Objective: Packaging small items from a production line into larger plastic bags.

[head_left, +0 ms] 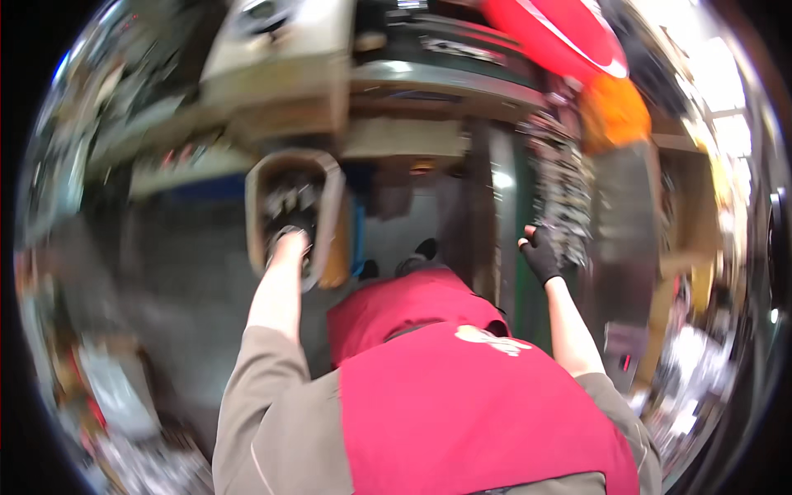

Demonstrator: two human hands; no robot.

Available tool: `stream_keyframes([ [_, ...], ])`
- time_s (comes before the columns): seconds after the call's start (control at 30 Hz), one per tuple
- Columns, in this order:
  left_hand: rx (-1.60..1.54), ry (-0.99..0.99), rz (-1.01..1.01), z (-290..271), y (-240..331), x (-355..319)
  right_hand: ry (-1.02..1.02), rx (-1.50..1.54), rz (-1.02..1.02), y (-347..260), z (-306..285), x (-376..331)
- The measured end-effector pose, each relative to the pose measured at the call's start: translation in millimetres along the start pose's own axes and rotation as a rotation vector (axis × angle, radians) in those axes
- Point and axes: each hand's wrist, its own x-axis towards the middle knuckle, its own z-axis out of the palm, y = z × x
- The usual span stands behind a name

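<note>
My left hand (pixel 291 241) is over a tan, open-topped bin (pixel 334 194) with dark and greyish contents, front left. It looks dark-gloved, and its fingers blur into the bin's dark inside, so what they touch cannot be made out. Out to the right is my right hand (pixel 542 256) in a black fingerless glove. Its bare fingertips are loosely bent and a little apart, with nothing visible in them. Right beside it runs a row of stacked metallic pieces (pixel 561 181), smeared by motion.
Ahead stands a workbench (pixel 445 78) with a metal edge. A red rounded object (pixel 561 33) and an orange one (pixel 615 111) are at the far right. A grey panel (pixel 619 223) stands right of the stacked pieces. Plastic-wrapped items (pixel 689 379) lie at lower right.
</note>
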Motion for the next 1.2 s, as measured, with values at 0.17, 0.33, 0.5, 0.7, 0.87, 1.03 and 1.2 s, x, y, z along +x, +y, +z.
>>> stream_keyframes([
  [0.17, -0.257, 0.032, 0.166, 69.3, -55.5, 36.8, 0.079, 0.304, 0.812, 249.9, 22.6, -159.6],
  [0.33, -0.049, 0.660, 0.097, -3.0, 4.6, 34.2, 0.406, 0.617, 1.065, 308.6, 111.1, -301.2],
  [0.5, -0.248, 0.382, 0.445, -42.8, 183.8, 43.7, 0.377, 1.037, 1.313, 243.0, 122.6, -308.2],
  [0.7, -0.186, -0.364, 0.950, -42.3, 381.7, 71.3, 0.429, 0.792, 1.167, 302.5, 127.3, -280.2],
  [0.87, 0.091, -0.217, 1.163, -17.4, 461.7, 97.1, 0.226, 0.831, 1.074, 290.5, 56.1, -219.8],
  [1.03, 0.100, -0.336, 1.324, 4.6, 558.2, 121.0, 0.278, 1.094, 1.172, 274.4, 22.3, -139.2],
  [1.2, 0.151, -0.175, 1.625, 23.8, 658.0, 130.9, 0.431, 0.777, 1.084, 273.5, 20.6, -78.2],
])
